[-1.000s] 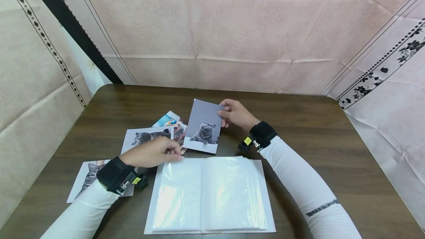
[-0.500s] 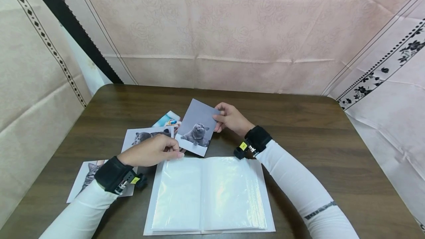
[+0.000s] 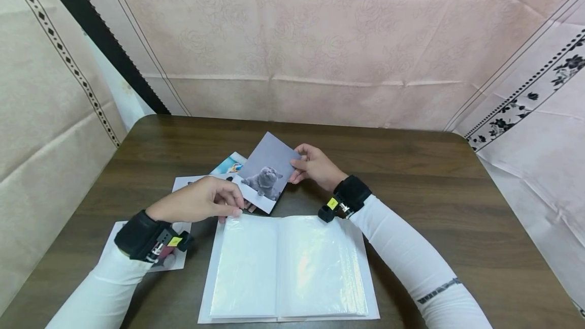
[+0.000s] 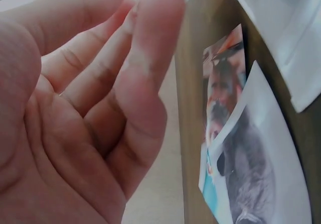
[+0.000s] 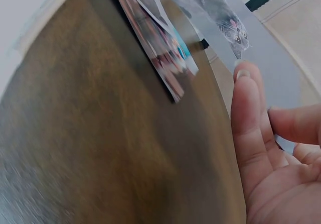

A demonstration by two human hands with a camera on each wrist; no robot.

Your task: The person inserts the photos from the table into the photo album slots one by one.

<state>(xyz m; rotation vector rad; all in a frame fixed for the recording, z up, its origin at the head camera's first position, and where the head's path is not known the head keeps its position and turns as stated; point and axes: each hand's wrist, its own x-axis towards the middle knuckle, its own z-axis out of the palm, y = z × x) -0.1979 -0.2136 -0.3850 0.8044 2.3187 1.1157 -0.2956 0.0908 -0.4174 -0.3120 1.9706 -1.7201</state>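
Observation:
My right hand (image 3: 317, 169) pinches a cat photo (image 3: 266, 166) by its right edge; the grey cat sits on a white strip against a plain grey-blue ground. Thumb and fingers meet over that edge in the right wrist view, where the photo (image 5: 281, 78) tilts up from the wood. At the album's top left, my left hand (image 3: 196, 202) has its thumb and forefinger together on the edge of a clear pocket. The photo album (image 3: 247, 268) lies spread, its clear pockets shining. In the left wrist view, the pinched edge is mostly hidden behind the fingertips.
Behind the left hand lie a colourful photo (image 3: 228, 164) and another cat photo (image 4: 251, 169), overlapping. A further photo (image 3: 175, 263) sits under the left wrist, partly covered. The brown table (image 3: 411, 176) extends right; a pale cloth (image 3: 320, 39) hangs along its back edge.
The right hand has shifted left, bringing the photo over the loose photos and tilting it further. My left hand has slid a little left along the album's top edge.

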